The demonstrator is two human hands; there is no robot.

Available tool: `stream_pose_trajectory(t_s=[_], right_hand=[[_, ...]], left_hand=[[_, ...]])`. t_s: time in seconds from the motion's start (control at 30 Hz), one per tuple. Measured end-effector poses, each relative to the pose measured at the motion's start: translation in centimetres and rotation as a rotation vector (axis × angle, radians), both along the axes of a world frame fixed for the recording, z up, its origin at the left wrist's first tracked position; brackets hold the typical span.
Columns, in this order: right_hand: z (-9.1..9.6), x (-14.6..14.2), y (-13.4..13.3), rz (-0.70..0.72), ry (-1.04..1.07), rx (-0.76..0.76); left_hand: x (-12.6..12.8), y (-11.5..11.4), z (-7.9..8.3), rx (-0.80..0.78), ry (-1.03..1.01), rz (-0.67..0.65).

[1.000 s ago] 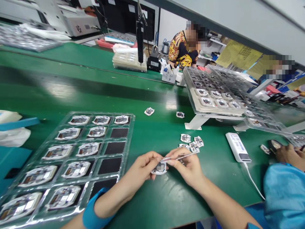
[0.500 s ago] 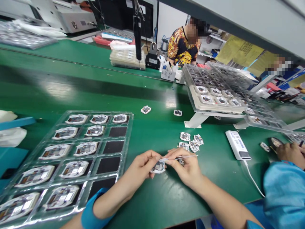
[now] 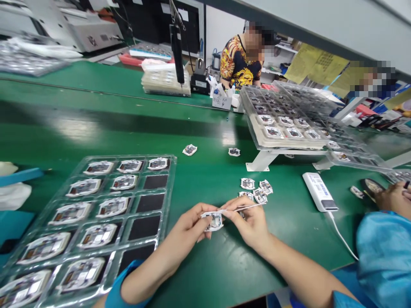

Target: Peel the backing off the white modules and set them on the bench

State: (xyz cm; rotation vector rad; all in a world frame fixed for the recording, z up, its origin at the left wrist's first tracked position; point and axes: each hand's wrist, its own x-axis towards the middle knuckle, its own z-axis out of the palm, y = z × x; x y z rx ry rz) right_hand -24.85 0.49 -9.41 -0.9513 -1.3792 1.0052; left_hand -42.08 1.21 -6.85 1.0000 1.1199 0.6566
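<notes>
The left hand [image 3: 189, 224] pinches a small white module [image 3: 212, 221] just above the green tabletop [image 3: 208, 171], near the clear tray [image 3: 169, 188]. The grip of the right hand [image 3: 252, 224] is pressed on thin tweezers [image 3: 247, 208], which touch the module's top edge. I think the module needs a steady hold and the tweezers a light pressure. What the tips catch is too small to see.

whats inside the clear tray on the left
The clear tray holds eleven small white-framed parts, one per pocket. Four pockets in its right column are empty and dark. Its nearest corner runs out of the picture, so anything there is hidden.
</notes>
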Motion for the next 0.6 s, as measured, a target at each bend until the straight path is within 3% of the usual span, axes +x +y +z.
stream_pose_trajectory(t_s=[0.17, 0.4, 0.6], right_hand=[[0.49, 0.29, -0.08, -0.002, -0.145, 0.116], [-0.01, -0.34, -0.36, -0.03, 0.045, 0.1], [0.28, -0.4, -0.3, -0.017, 0.051, 0.157]], left_hand=[[0.07, -0.01, 0.03, 0.001, -0.015, 0.018], [-0.02, 0.06, 0.06, -0.026, -0.075, 0.066], [-0.06, -0.09, 0.25, -0.016, -0.073, 0.05]])
